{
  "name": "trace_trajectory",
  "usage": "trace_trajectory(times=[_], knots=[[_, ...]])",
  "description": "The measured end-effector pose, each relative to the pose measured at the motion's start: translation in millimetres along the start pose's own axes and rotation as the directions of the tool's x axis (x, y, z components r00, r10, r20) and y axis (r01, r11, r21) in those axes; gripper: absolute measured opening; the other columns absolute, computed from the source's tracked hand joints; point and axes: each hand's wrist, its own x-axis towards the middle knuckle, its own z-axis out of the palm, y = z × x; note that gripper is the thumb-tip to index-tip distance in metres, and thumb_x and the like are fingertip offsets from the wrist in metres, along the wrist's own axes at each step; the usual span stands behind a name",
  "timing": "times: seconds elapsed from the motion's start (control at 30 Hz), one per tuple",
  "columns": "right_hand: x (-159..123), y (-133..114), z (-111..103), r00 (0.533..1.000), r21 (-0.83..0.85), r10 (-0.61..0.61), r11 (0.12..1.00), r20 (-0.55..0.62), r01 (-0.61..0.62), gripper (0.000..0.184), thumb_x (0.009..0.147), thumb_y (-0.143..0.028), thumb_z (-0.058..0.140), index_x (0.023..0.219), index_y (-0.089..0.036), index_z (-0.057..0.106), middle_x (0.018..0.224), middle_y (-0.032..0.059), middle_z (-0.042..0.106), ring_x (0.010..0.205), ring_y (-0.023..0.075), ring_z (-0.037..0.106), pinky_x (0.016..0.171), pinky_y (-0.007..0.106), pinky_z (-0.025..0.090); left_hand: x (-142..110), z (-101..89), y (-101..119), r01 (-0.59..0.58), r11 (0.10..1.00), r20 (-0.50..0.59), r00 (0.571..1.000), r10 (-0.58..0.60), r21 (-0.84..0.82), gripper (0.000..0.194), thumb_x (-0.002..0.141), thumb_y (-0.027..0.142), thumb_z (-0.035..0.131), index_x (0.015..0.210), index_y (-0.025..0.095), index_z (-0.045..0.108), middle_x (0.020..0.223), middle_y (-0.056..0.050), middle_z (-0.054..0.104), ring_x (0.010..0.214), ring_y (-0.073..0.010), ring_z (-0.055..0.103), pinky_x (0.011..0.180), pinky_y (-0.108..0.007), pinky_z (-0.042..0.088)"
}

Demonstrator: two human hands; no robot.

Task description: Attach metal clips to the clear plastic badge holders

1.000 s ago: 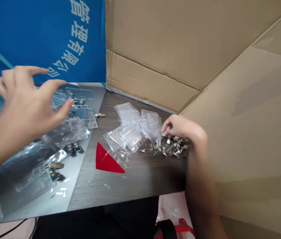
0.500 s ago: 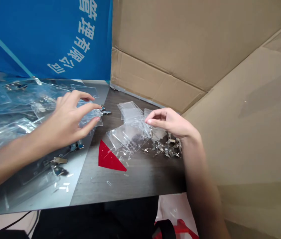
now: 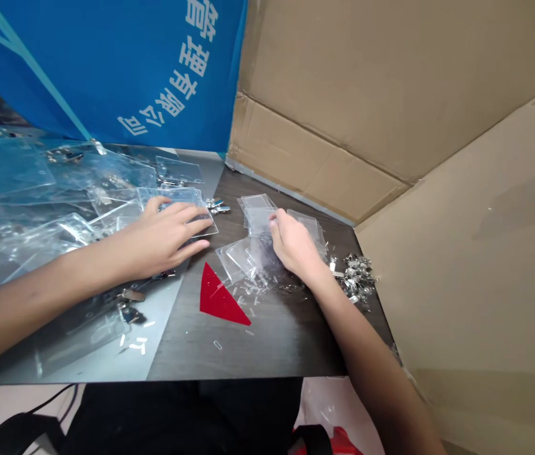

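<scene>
My left hand (image 3: 166, 237) lies flat, fingers stretched out, on a clear plastic badge sleeve (image 3: 201, 208) at the edge of a big pile of finished sleeves with clips (image 3: 35, 208). My right hand (image 3: 293, 246) rests palm down on a small heap of empty clear sleeves (image 3: 258, 212) in the middle of the dark table (image 3: 272, 335); its fingertips press the top sleeve. A heap of small metal clips (image 3: 355, 278) lies just right of that wrist.
A red triangle (image 3: 220, 300) lies between my hands, with tiny plastic offcuts around it. A blue banner (image 3: 106, 63) stands at the back left. Cardboard walls (image 3: 391, 95) close off the back and right. A grey sheet (image 3: 106, 354) covers the table's left side.
My left hand came down from mid-air and now lies flat on a sleeve. My right hand moved left from the clip heap onto the empty sleeves. The view shifted left.
</scene>
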Motion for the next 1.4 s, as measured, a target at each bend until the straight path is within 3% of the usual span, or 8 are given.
trace_trajectory(times=[0.2,0.43,0.63,0.77,0.9,1.03,1.2,1.4], knots=[[5.5,-5.8,12.9,0.999,-0.211,-0.041,0.976,0.034,0.047,0.060,0.109,-0.056,0.073,0.147,-0.010,0.071,0.133,0.0254,0.072,0.124,0.0385,0.072,0.106,0.047,0.054,1.6,-7.8,4.7,0.036,0.989,-0.010,0.999,-0.035,0.146,0.053,0.114,0.052,0.039,0.106,0.022,0.082,0.122,-0.020,0.078,0.113,-0.0425,0.073,0.114,-0.067,0.045],[0.9,-22.5,8.0,0.993,-0.262,-0.050,0.962,0.103,0.075,0.032,0.113,-0.038,0.069,0.122,-0.010,0.080,0.123,0.0212,0.078,0.108,0.0323,0.076,0.093,0.041,0.057,1.9,-10.4,9.0,0.021,0.968,0.003,1.000,-0.023,0.249,0.046,0.113,0.048,0.045,0.105,0.020,0.081,0.114,-0.019,0.076,0.109,-0.0410,0.071,0.108,-0.064,0.050],[-10.5,-36.0,8.0,0.988,-0.343,-0.103,0.929,0.118,0.138,0.028,0.114,-0.024,0.057,0.109,-0.015,0.083,0.114,0.0176,0.081,0.100,0.0299,0.078,0.080,0.037,0.054,2.9,-11.7,14.0,-0.011,0.982,0.006,1.000,0.010,0.189,0.042,0.114,0.045,0.048,0.107,0.020,0.081,0.115,-0.018,0.077,0.110,-0.0399,0.070,0.109,-0.064,0.050],[-18.7,-33.9,9.9,0.972,-0.313,-0.197,0.938,-0.130,0.149,0.032,0.113,-0.022,0.055,0.097,-0.018,0.082,0.098,0.0129,0.079,0.086,0.0252,0.073,0.075,0.035,0.050,2.9,-16.2,23.1,-0.011,0.999,-0.041,0.999,0.013,0.043,0.046,0.116,0.047,0.045,0.127,0.019,0.080,0.129,-0.019,0.076,0.120,-0.0407,0.069,0.110,-0.062,0.051],[-26.8,-34.5,4.8,0.818,-0.189,-0.302,0.953,-0.489,0.238,0.037,0.115,-0.027,0.049,0.097,-0.019,0.080,0.085,0.0105,0.072,0.077,0.0230,0.063,0.074,0.037,0.047,2.3,-24.7,39.0,0.012,0.970,-0.087,0.996,-0.034,-0.242,0.056,0.117,0.050,0.048,0.161,0.017,0.060,0.150,-0.021,0.069,0.136,-0.0378,0.066,0.116,-0.056,0.054],[-36.6,-45.2,3.1,0.728,0.051,-0.277,0.918,-0.627,0.394,0.029,0.113,-0.026,0.054,0.095,-0.021,0.077,0.073,0.0016,0.059,0.067,0.0184,0.052,0.069,0.036,0.045,2.6,-30.6,54.8,0.032,0.875,-0.149,0.982,-0.118,-0.483,0.056,0.111,0.047,0.064,0.159,0.019,0.060,0.151,-0.017,0.072,0.138,-0.0331,0.069,0.117,-0.048,0.056],[-42.6,-54.8,12.6,0.845,0.393,-0.109,0.849,-0.524,0.353,0.016,0.107,-0.031,0.065,0.109,-0.023,0.078,0.075,-0.0032,0.054,0.068,0.0172,0.051,0.069,0.033,0.046,5.7,-33.2,62.0,0.139,0.648,-0.044,0.965,-0.258,-0.749,0.022,0.105,0.038,0.068,0.100,0.020,0.078,0.097,-0.006,0.083,0.088,-0.0220,0.078,0.084,-0.036,0.062],[-37.6,-51.5,24.7,0.960,0.607,-0.008,0.773,-0.281,0.184,0.015,0.094,-0.036,0.077,0.101,-0.023,0.082,0.070,-0.0064,0.047,0.064,0.0153,0.046,0.065,0.030,0.044,8.0,-31.8,55.0,0.142,0.349,0.014,0.939,-0.344,-0.927,0.015,0.100,0.033,0.076,0.100,0.019,0.071,0.095,-0.006,0.081,0.087,-0.0206,0.080,0.072,-0.031,0.067]])
